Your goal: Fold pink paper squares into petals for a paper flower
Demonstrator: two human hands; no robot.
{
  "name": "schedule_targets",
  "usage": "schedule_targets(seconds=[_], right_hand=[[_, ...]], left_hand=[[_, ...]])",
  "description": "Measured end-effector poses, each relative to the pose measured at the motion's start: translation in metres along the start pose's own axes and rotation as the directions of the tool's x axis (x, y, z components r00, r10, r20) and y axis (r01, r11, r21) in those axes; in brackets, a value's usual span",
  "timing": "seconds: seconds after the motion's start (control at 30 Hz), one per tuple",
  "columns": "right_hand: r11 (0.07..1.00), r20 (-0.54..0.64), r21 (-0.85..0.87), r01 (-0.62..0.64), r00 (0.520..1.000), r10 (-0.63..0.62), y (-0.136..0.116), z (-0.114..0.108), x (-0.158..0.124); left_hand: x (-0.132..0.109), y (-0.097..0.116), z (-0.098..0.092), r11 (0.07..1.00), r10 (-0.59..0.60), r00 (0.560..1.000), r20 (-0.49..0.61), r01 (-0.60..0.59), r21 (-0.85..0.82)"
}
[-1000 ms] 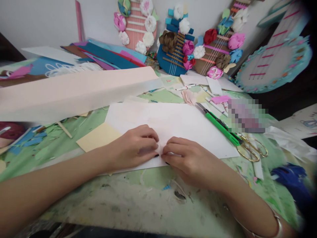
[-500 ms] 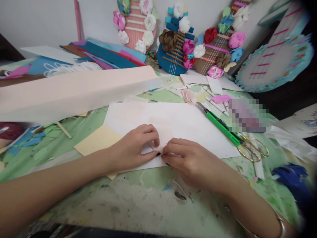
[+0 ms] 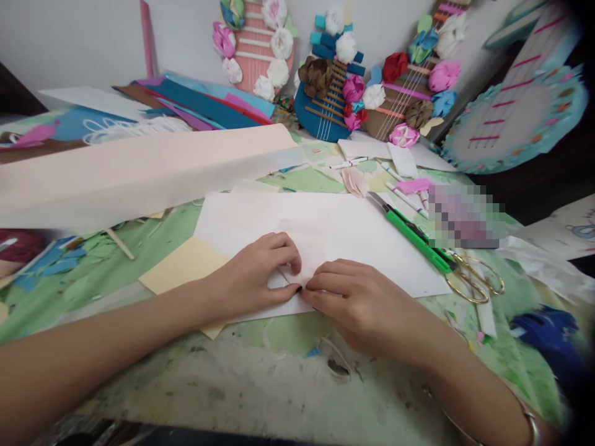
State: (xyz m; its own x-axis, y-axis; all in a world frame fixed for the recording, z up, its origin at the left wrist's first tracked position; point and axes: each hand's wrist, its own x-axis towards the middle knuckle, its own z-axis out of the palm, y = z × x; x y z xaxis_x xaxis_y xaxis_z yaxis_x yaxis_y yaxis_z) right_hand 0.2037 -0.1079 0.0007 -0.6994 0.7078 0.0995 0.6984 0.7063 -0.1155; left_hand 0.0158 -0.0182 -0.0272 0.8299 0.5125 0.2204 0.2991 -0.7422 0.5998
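Both hands meet over a white sheet (image 3: 372, 248) lying on the green table cover. My left hand (image 3: 260, 272) is curled, thumb and fingers bent toward each other at the near edge of a pale pink, thin paper piece (image 3: 304, 238). My right hand (image 3: 357, 303) has its fingers pressed together at the same paper, its fingertips almost touching the left thumb. What exactly the fingertips pinch is too small to make out. A yellow sheet (image 3: 181, 266) lies partly under my left forearm. The green cutter (image 3: 418, 238) rests on the white sheet's right side.
Gold-handled scissors (image 3: 471, 279) lie beside the cutter. A long pale pink paper (image 3: 139, 167) stretches across the left. Decorated paper instruments (image 3: 325, 108) lean at the back. White string (image 3: 134, 127), a dark blue object (image 3: 551, 334) and paper scraps (image 3: 60, 263) are scattered around.
My left thumb and fingers have shifted very slightly to the right. My right hand stays nearly in place, its fingertips still close to the left thumb.
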Motion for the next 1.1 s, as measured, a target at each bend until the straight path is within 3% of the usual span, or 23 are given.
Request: schedule_targets(seconds=[0.47, 0.67, 1.1], right_hand=[[0.999, 0.006, 0.024, -0.026, 1.000, 0.026, -0.003, -0.001, 0.001], [0.999, 0.006, 0.018, -0.028, 1.000, 0.028, -0.004, -0.001, 0.002], [1.000, -0.019, -0.020, -0.023, 1.000, 0.023, -0.005, 0.000, 0.003]], left_hand=[[0.002, -0.003, -0.009, 0.994, -0.103, 0.994, 0.021, 0.104, -0.041], [0.006, -0.006, -0.011, 0.992, -0.109, 0.994, 0.026, 0.107, 0.069], [0.010, -0.013, -0.019, 0.976, -0.186, 0.982, 0.040, 0.180, 0.123]])
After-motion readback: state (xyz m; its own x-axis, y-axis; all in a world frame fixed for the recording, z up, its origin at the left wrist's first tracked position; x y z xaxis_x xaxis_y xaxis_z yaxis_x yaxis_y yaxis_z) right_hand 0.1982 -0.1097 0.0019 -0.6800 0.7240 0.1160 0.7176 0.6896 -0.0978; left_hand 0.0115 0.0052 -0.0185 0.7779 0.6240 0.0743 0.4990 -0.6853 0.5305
